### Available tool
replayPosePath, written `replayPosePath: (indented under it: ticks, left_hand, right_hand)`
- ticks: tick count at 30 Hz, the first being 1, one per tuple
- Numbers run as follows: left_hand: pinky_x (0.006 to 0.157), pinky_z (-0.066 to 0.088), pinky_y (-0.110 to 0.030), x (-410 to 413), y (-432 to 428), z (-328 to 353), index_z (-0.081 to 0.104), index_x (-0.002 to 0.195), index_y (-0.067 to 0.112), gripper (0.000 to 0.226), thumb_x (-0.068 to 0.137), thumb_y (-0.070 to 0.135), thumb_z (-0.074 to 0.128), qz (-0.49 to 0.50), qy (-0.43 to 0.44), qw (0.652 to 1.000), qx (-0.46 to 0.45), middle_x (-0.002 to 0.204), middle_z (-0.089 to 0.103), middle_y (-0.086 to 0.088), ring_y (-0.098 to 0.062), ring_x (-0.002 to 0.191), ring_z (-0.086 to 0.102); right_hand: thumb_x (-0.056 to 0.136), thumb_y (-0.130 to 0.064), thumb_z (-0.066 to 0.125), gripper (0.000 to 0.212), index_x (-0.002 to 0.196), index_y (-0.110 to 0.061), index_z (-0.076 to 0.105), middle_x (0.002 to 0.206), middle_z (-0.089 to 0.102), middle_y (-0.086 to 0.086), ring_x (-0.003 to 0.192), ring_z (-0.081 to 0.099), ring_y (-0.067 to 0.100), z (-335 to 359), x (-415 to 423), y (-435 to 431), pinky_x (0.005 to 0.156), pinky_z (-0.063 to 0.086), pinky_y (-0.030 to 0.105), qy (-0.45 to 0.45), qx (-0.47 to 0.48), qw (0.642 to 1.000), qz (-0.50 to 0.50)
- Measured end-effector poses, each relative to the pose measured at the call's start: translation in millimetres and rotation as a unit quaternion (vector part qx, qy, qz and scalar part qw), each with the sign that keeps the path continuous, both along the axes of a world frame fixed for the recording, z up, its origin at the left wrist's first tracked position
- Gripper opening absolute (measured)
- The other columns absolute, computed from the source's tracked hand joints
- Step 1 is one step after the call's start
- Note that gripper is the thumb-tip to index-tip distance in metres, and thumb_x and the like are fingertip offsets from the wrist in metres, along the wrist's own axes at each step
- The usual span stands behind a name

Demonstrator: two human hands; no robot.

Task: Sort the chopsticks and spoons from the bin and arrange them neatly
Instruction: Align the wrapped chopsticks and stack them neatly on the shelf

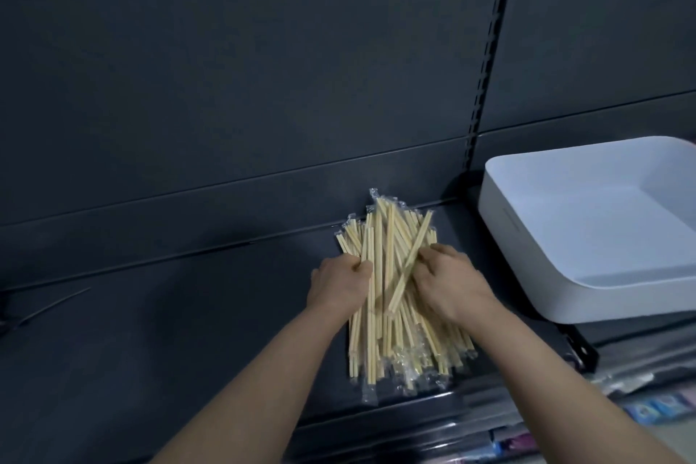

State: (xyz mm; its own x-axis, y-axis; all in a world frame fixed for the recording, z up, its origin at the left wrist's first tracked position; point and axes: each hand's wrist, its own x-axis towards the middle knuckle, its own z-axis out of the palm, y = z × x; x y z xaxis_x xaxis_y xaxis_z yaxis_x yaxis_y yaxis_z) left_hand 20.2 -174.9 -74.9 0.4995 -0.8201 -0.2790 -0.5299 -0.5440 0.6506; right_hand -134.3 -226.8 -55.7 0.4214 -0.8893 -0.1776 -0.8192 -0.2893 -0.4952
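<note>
On dark shelf [188, 313], chopsticks [391, 237] pointing away (far ends fanned), left hand [339, 282] and right hand [448, 286] gripping them

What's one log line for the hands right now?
left hand: grips chopsticks | right hand: grips chopsticks | white bin: visible part empty

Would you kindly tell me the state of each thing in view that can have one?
chopsticks: wrapped in clear sleeves, heaped loosely on the shelf, not yet squared up.
white bin: upright, open-topped, nothing in the part that shows.
left hand: fingers curled, gripping the pile's left side.
right hand: fingers curled, gripping chopsticks on the pile's right side.
</note>
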Motion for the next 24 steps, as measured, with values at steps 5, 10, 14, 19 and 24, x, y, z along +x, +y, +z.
replayPosePath:
  ticks: [5, 10, 14, 19, 24]
  left_hand:
    - [0.065, 0.045, -0.029, -4.0, -7.1, 7.6, 0.053, 0.065, 0.016, 0.041, 0.092, 0.047, 0.053, -0.003, 0.015, 1.000, 0.005, 0.064, 0.053, 0.002, -0.015, 0.059, 0.051]
    - [0.047, 0.028, -0.024, -15.3, -20.0, 13.4, 0.041, 0.061, 0.017, 0.050, 0.075, 0.056, 0.070, 0.004, -0.024, 0.998, 0.061, 0.056, 0.040, 0.004, -0.012, 0.047, 0.039]
    - [0.052, 0.036, -0.025, -19.6, -25.3, 13.7, 0.050, 0.070, 0.016, 0.032, 0.078, 0.043, 0.065, 0.029, -0.022, 0.998, 0.060, 0.063, 0.048, 0.003, -0.015, 0.054, 0.047]
    - [0.064, 0.049, -0.027, -4.6, -18.6, 12.6, 0.060, 0.078, 0.012, 0.011, 0.086, 0.017, 0.054, 0.093, 0.110, 0.989, -0.032, 0.072, 0.061, -0.002, -0.020, 0.069, 0.061]
    - [0.063, 0.051, -0.023, 19.5, -7.7, 18.5, 0.056, 0.109, 0.006, 0.016, 0.099, 0.014, 0.046, 0.133, 0.219, 0.960, -0.114, 0.077, 0.058, -0.002, -0.011, 0.065, 0.055]
  right_hand:
    - [0.090, -0.056, 0.045, 0.053, 0.124, -0.016, 0.048, 0.130, 0.049, 0.006, 0.120, 0.044, 0.027, 3.7, 18.2, 1.3, 0.091, 0.044, 0.039, 0.061, -0.047, 0.997, 0.011]
    - [0.093, -0.029, 0.046, 0.015, 0.100, -0.016, 0.047, 0.125, 0.051, 0.005, 0.115, 0.045, 0.026, 2.3, 9.2, 0.6, 0.082, 0.046, 0.036, 0.019, -0.026, 0.999, 0.038]
    - [0.092, -0.016, 0.045, 0.030, 0.122, -0.014, 0.050, 0.143, 0.041, 0.004, 0.125, 0.041, 0.028, -1.4, -0.4, 2.3, 0.096, 0.044, 0.038, 0.019, -0.023, 0.998, 0.055]
    - [0.083, -0.006, 0.051, 0.042, 0.124, -0.013, 0.045, 0.120, 0.051, 0.009, 0.112, 0.046, 0.029, -5.0, -0.9, -0.3, 0.084, 0.044, 0.034, -0.002, -0.025, 1.000, 0.007]
    - [0.083, 0.001, 0.043, 0.037, 0.119, -0.005, 0.048, 0.116, 0.050, 0.016, 0.105, 0.051, 0.033, 1.1, 8.3, -3.7, 0.079, 0.044, 0.032, -0.018, -0.020, 0.999, -0.042]
